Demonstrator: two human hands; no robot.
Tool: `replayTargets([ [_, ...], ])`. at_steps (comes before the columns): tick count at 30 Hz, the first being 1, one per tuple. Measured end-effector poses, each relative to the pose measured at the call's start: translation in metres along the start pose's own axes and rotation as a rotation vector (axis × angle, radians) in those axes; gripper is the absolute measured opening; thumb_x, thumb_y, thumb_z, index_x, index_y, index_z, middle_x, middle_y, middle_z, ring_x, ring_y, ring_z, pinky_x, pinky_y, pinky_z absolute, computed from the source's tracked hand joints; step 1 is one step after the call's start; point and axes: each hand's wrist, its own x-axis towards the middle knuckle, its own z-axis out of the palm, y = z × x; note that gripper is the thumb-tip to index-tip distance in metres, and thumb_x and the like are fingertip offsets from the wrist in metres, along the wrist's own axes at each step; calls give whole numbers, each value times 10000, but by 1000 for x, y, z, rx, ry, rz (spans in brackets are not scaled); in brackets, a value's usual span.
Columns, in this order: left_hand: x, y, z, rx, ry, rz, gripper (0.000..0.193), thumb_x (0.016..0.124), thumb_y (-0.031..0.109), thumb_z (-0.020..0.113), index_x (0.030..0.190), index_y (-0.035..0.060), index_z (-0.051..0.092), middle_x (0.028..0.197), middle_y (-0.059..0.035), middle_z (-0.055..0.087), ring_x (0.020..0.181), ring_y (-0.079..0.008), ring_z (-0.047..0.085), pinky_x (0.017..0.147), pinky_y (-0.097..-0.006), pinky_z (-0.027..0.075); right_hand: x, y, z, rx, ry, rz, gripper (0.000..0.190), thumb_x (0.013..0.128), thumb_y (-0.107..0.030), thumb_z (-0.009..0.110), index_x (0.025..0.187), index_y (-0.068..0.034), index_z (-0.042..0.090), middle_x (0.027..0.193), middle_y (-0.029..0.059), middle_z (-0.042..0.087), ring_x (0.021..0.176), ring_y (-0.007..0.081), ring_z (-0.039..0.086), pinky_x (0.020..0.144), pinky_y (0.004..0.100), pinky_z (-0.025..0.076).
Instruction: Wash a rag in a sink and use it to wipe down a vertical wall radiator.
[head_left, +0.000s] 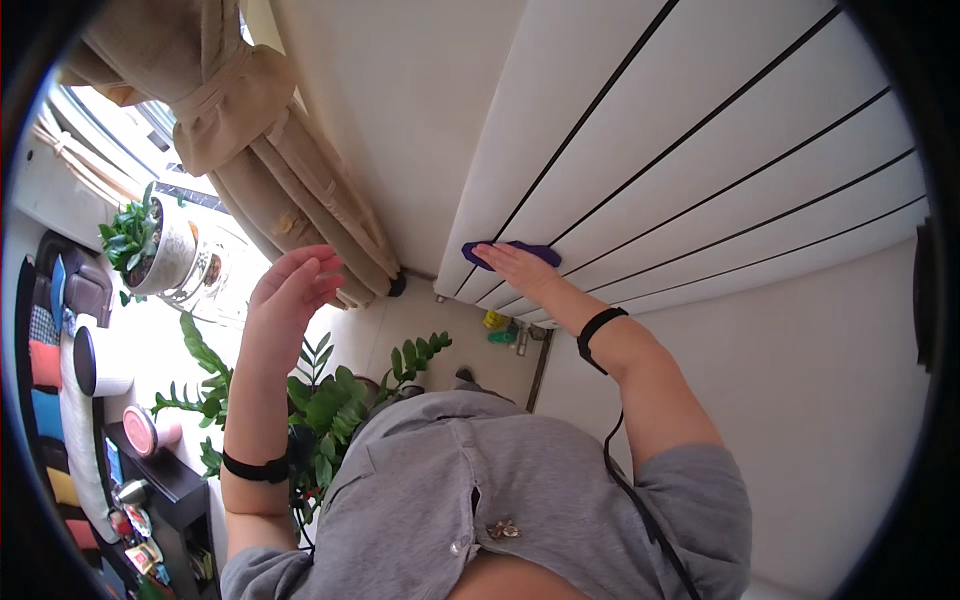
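Observation:
My right hand (517, 266) lies flat on a folded purple cloth (541, 253) and presses it against the lower part of a white panelled unit (675, 142). Long dark grooves run along that unit, and the cloth spans a couple of them. My left hand (296, 285) is raised near the tied beige curtain (300, 202), with its fingers loosely bent and nothing in it. Whether it touches the curtain is not plain; it appears apart from it.
Below my left arm grows a leafy green potted plant (337, 409). A white flowerpot (169, 247) stands by the bright window. Small bottles (504, 334) sit on the floor under the panelled unit. A dark shelf (169, 472) carries clutter at the left. A black cable (637, 495) hangs from my right arm.

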Motion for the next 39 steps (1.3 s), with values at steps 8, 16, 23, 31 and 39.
replayTargets([
  [8,15,7,-13,25,44,-46,289,995,190,573,1225,18,596,1112,-99,670,966,-191,667,868,-307,532,-5,133,-120,-197,409,614,551,902,-232,531,1450,-210,487,1490,3,458,1410,189,373,1108,424,315],
  [16,35,-1,-13,-12,72,-35,260,998,197,566,1196,37,614,1084,-66,669,951,-163,649,864,-297,510,42,171,-181,-126,552,919,558,881,-258,597,1414,-122,506,1462,81,475,1322,247,461,988,397,412],
  [23,35,-3,-4,44,78,-81,241,995,164,549,1182,20,598,1083,-73,658,961,-165,634,869,-293,505,73,-2,3,138,271,253,578,902,-154,483,1469,-52,425,1533,25,404,1412,126,351,1146,283,298],
  [31,58,-16,1,132,7,-160,222,989,175,575,1179,70,624,1095,-45,668,955,-152,644,867,-291,501,1,-37,58,-66,-45,-78,575,906,-160,489,1466,-49,425,1560,15,363,1441,130,310,1170,287,273],
  [39,130,3,100,510,-202,444,444,1020,287,548,1371,21,496,1289,-89,573,1166,-196,546,1024,-339,403,-64,153,-117,-412,565,776,548,845,-268,615,1386,-209,556,1523,19,417,1456,240,305,1135,449,310],
])
